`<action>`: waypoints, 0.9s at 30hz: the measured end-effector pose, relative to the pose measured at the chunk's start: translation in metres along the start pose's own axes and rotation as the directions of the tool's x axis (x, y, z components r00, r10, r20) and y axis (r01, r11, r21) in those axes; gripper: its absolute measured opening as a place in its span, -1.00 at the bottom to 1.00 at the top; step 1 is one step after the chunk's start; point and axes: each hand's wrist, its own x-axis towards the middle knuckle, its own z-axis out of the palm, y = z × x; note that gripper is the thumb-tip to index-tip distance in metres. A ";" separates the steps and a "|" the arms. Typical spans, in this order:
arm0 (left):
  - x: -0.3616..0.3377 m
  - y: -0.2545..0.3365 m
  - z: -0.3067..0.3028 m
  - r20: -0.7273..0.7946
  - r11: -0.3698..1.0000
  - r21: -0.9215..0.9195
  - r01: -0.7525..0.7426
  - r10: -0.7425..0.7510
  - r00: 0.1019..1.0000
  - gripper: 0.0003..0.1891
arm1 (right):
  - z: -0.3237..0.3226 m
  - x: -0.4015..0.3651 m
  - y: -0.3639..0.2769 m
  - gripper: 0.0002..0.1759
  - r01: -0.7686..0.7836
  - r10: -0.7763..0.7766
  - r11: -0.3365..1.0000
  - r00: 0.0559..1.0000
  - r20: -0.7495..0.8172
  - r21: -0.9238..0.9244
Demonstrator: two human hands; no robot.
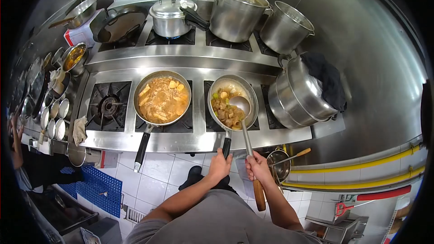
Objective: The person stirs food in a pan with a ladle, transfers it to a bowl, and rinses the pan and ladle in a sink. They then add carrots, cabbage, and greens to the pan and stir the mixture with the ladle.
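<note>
My left hand (220, 166) is wrapped round the black handle of the right frying pan (254, 91), which sits over a front burner. In my right hand (258, 167) is the long shaft of a metal ladle (240, 104); its wooden grip end points down toward me. The ladle's bowl rests in the pan, beside a chunky brown and green food mix (226, 110) gathered at the left and near side. To the left, a second frying pan (138, 91) holds orange-brown stew with pale pieces, its black handle pointing toward me, untouched.
Behind stand a pressure cooker (169, 21) over a blue flame, two tall pots (233, 18) and a wok (122, 25). A large pot (294, 92) with a black cloth is at right. Small bowls (60, 129) line the left, where another person's arm (17, 147) shows.
</note>
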 end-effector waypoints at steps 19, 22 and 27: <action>0.041 -0.015 -0.020 0.508 0.569 -0.683 0.458 -0.081 0.857 -0.62 | -0.029 0.078 -0.020 -0.44 0.200 -0.605 0.296 0.796 -0.022 -0.934; 0.039 -0.012 -0.021 0.459 0.656 -0.640 0.400 -0.091 0.884 -0.62 | -0.050 0.058 0.001 -0.43 0.527 -0.839 0.023 0.473 0.270 -0.850; 0.026 -0.001 -0.004 0.213 0.898 -0.413 0.148 -0.063 0.975 -0.62 | -0.045 0.053 -0.014 -0.46 0.132 -0.600 0.332 0.794 -0.101 -0.934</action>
